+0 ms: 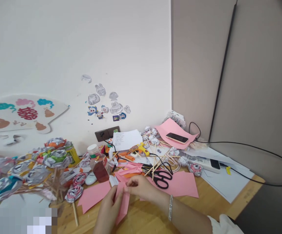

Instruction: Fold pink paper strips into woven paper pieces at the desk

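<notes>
Both my hands hold one strip of pink paper (121,204) just above the wooden table (145,221). My left hand (109,208) grips the strip's lower part, fingers curled round it. My right hand (138,187), with a silver bracelet on its wrist, pinches the strip's top end. More pink sheets (93,195) lie flat under and beside the hands. Black-handled scissors (161,178) rest on a pink sheet just right of my right hand.
Several rolled paper flowers on sticks (33,169) crowd the left. A yellow glue gun (142,149), wooden sticks, a bead string, a small brown bottle (100,169) and scraps fill the middle. A phone (177,138) lies on pink paper at the back right; black cables (253,148) trail right.
</notes>
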{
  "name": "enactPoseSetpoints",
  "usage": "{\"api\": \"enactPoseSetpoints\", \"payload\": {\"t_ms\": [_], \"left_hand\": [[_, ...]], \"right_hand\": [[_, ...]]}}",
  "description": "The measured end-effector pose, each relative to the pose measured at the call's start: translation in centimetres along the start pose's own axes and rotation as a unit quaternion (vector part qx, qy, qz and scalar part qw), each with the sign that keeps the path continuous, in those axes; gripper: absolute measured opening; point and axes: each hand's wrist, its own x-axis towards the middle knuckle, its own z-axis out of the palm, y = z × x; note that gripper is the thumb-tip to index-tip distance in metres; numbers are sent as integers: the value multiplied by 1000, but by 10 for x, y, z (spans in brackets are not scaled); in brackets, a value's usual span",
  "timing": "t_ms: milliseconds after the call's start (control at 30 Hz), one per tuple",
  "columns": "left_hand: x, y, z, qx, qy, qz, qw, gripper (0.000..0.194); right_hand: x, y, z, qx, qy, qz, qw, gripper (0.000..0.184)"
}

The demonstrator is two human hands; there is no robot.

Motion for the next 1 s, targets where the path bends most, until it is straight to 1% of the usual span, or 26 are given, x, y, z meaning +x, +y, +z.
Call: {"api": "enactPoseSetpoints", "payload": {"t_ms": [133, 233, 367, 533, 700, 833, 900, 967, 1000], "left_hand": [[1, -3, 0, 19, 5, 2, 1000, 27], [0, 0, 0, 15, 6, 13, 1000, 27], [-2, 9, 0, -27, 14, 10, 999, 32], [-2, 8, 0, -16, 10, -7, 1000, 31], [-1, 5, 1, -11, 28, -12, 999, 31], [-1, 9, 0, -30, 16, -20, 999, 31], [-1, 11, -1, -60, 22, -35, 997, 32], [0, 10, -3, -113, 41, -81, 989, 34], [1, 9, -4, -146, 39, -109, 983, 35]], "right_hand": [[-1, 0, 0, 42, -13, 6, 999, 25], [-4, -4, 1, 79, -19, 21, 996, 27], [-4, -5, 2, 93, -4, 13, 996, 30], [2, 3, 5, 130, 4, 15, 991, 34], [3, 7, 5, 107, 16, 6, 994, 30], [2, 5, 4, 89, 25, -11, 996, 28], [2, 4, 4, 73, 24, -19, 997, 26], [1, 1, 3, 55, 17, -28, 998, 23], [0, 0, 2, 47, 12, -34, 998, 21]]}}
